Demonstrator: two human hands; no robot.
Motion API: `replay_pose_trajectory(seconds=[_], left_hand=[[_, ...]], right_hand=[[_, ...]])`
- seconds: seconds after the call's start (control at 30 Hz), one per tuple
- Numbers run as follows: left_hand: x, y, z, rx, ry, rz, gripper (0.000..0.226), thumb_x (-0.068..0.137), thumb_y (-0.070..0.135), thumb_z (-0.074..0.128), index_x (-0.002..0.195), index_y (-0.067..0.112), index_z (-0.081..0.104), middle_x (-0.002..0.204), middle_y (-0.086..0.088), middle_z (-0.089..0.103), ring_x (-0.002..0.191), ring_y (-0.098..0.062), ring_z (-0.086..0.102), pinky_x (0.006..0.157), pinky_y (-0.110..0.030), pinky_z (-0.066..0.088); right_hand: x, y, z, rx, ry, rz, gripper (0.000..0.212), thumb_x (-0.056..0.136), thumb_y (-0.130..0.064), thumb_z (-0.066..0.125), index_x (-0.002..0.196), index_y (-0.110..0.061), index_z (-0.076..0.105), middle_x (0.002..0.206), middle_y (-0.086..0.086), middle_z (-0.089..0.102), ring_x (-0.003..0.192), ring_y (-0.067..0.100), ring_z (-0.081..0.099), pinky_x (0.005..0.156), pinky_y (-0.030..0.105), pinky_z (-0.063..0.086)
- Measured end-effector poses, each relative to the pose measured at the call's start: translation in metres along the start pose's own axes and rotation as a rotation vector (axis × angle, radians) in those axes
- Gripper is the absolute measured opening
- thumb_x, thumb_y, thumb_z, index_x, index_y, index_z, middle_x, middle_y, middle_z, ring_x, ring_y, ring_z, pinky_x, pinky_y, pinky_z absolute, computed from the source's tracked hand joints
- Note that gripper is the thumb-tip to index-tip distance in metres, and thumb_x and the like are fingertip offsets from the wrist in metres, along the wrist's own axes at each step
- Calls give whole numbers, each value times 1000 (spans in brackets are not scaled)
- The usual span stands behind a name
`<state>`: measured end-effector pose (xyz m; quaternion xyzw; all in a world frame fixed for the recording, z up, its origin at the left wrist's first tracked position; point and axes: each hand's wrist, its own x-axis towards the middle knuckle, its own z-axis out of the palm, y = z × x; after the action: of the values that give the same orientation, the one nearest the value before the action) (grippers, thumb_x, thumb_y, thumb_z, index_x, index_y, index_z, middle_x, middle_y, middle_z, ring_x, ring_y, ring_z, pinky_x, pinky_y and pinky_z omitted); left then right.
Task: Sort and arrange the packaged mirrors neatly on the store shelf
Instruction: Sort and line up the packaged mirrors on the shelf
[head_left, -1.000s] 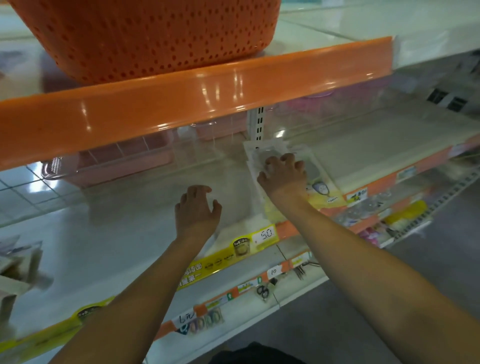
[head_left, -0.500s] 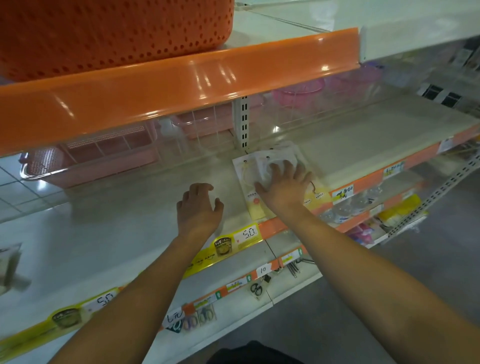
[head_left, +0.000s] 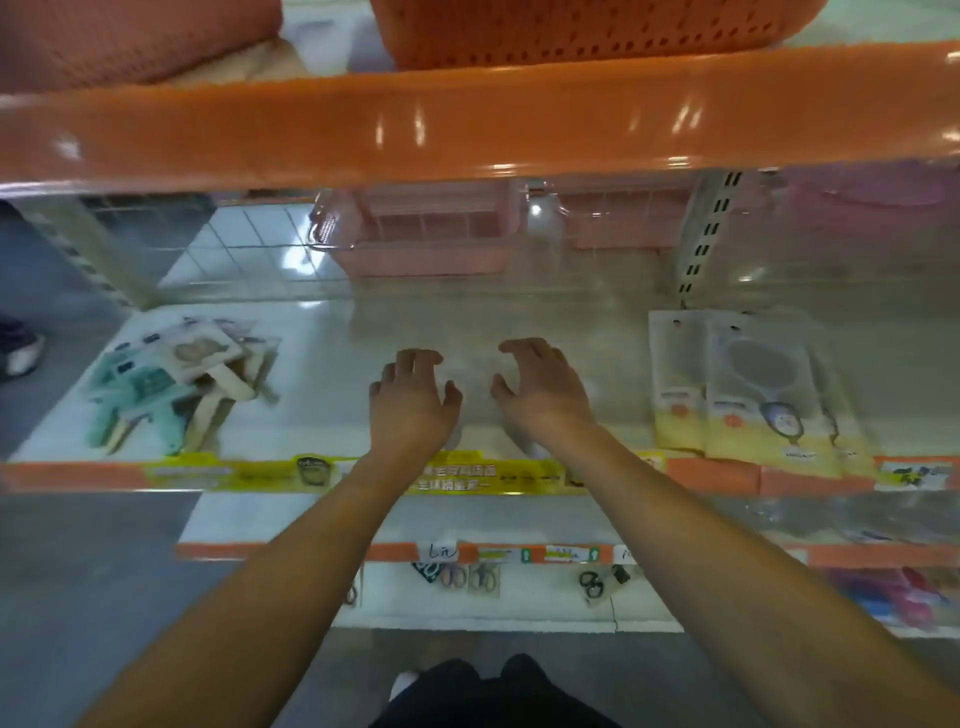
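Bare shelf (head_left: 332, 338) centre, mirror packs (head_left: 753, 384) right, jumbled pile (head_left: 176, 384) left

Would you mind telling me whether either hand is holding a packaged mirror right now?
No, the left hand and right hand hover open and empty over bare shelf, between the two piles.

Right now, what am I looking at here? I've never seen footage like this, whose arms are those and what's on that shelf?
No machine here: a person wears a camera on the head, looking forward and down, so the two bare arms are their own. The left hand and right hand hang open over a bare middle stretch of the shelf, holding nothing. To the right, the packaged mirrors lie flat in an overlapping row by the front edge. To the left sits a loose pile of green and beige packs; the blur hides what they are. Above runs an orange shelf edge with an orange basket on it. Lower shelves hold small goods, too blurred to name.
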<state>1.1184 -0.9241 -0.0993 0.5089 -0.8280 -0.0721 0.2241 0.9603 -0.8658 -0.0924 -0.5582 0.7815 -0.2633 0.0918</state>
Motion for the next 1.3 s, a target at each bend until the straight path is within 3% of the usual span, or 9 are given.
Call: replay_pose_trajectory(seconds=[0.37,0.73,0.93,1.3], left_hand=[[-36,-120,-64,72,87,-214,37,88,32,56,120,14,55,122,-8,55,107,-32,55,84,-44,44],[-51,-230,-114,58,142,-331,36,84,29,57,118,17,54,119,-4,54,110,-29,52,86,-43,42],[-56,-263,-122,62,153,-387,37,88,31,53,123,19,52,126,-1,53,115,-25,50,90,-39,39],[-48,-273,-123,108,166,-455,33,88,32,53,118,19,54,122,-1,54,106,-25,53,87,-39,43]], right_hand=[[4,-132,76,48,-149,-194,45,93,-38,52,136,-23,47,138,0,46,127,22,42,98,33,38],[6,-239,142,41,-175,-283,46,92,-36,55,134,-18,51,136,3,48,122,26,46,94,36,43],[7,-270,163,30,-152,-308,43,93,-35,53,132,-18,54,133,6,50,119,28,48,92,39,46],[34,-284,177,67,-198,-372,41,90,-36,54,129,-22,54,133,4,50,118,28,48,94,40,46]])
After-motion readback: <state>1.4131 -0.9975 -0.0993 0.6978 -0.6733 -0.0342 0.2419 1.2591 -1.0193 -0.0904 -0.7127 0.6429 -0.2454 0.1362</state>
